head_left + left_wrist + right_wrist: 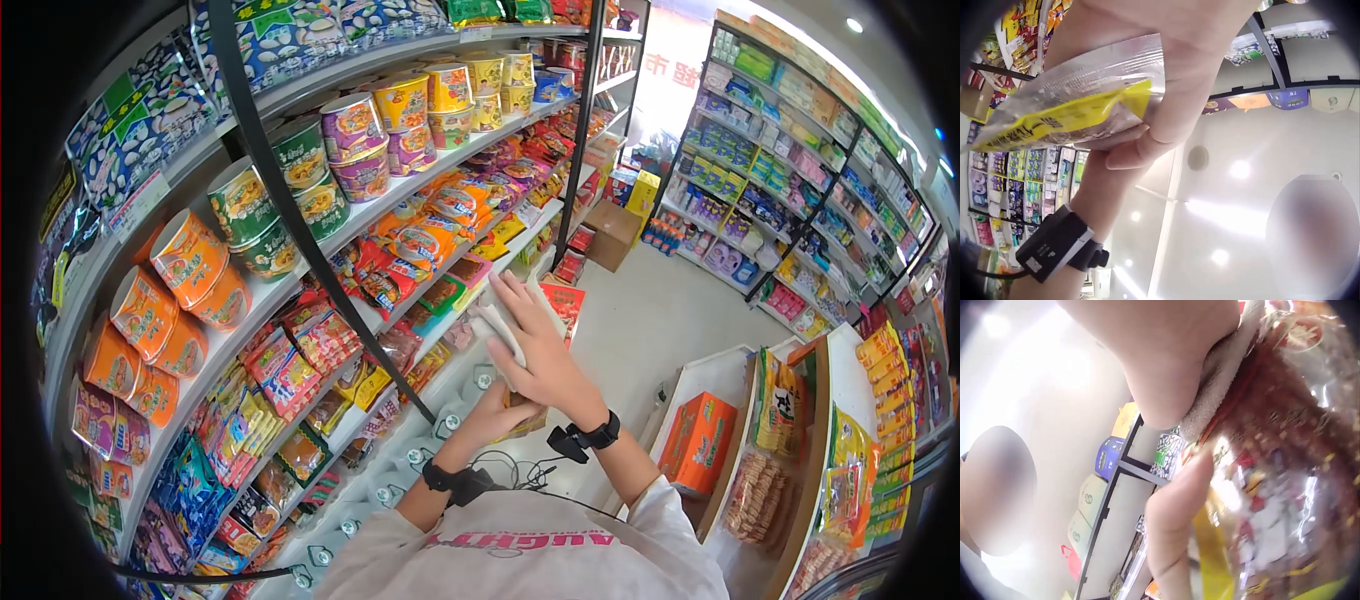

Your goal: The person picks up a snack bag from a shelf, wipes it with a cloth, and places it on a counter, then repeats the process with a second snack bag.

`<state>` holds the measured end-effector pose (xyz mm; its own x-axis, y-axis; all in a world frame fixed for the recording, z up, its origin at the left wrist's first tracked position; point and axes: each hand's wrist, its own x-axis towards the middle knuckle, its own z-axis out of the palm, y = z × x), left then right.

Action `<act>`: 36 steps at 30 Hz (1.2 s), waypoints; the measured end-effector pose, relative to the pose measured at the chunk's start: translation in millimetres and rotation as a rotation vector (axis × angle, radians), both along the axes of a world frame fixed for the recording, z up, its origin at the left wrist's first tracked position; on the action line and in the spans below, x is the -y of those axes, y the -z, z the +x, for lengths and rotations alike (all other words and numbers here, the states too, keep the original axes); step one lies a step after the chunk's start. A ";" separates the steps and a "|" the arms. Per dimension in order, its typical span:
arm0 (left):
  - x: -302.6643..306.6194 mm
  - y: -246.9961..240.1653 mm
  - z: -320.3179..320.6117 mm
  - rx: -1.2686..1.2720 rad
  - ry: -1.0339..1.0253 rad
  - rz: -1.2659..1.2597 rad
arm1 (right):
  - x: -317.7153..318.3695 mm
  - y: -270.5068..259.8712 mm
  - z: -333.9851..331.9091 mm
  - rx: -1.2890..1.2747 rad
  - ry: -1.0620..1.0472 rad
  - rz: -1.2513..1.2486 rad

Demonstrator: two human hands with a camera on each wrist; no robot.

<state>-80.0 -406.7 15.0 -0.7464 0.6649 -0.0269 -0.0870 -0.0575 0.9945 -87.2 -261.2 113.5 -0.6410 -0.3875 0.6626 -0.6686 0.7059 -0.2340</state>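
Snack packet (1079, 87), yellow label (1066, 122) blurred, in grip of left hand (490, 415), right hand (540, 355) flat on grey cloth (497, 328)

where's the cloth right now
Centre of the head view: the cloth lies under the right hand, pressed on the packet that the left hand holds.

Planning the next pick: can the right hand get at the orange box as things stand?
Probably yes: nothing stands between the right hand and the orange box, though that hand is pressing a cloth on the packet.
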 end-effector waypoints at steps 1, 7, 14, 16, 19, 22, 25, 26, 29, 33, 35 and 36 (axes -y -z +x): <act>1.7 -0.3 0.4 0.007 -0.003 0.027 | -2.1 0.1 -1.1 0.000 -0.002 -0.070; 9.9 -29.4 15.6 0.034 -0.081 0.215 | -35.9 29.1 -18.4 0.310 0.171 -0.738; 2.4 -4.7 4.1 0.481 -0.360 0.650 | 17.2 72.9 33.7 0.265 0.082 -0.426; 7.0 -18.0 3.2 0.454 -0.495 0.687 | 38.2 68.9 55.0 0.160 0.052 -0.202; 0.6 -34.5 9.7 0.204 -0.459 0.693 | 30.2 53.5 54.3 0.157 -0.009 -0.186; 0.3 -41.7 7.5 0.518 -0.276 0.793 | 4.6 53.9 31.2 0.208 0.119 -0.505; -0.6 -56.4 16.0 0.506 -0.243 0.673 | -10.6 74.8 16.0 0.398 0.182 -0.873; 3.0 -47.3 12.1 0.486 -0.278 0.680 | -22.9 79.0 15.9 0.524 0.129 -0.996; 12.3 -21.9 0.9 0.367 -0.392 0.612 | -52.7 88.9 25.8 0.918 -0.090 -1.398; 30.6 14.1 -29.8 0.106 -0.523 0.330 | -20.0 71.6 64.3 0.725 -0.217 -1.396; 37.0 -25.8 -22.6 -0.059 -0.400 0.134 | -28.1 82.4 63.7 0.692 -0.052 -1.215; 38.8 -40.9 -21.9 -0.144 -0.329 0.033 | -31.3 85.4 63.0 0.667 0.028 -1.126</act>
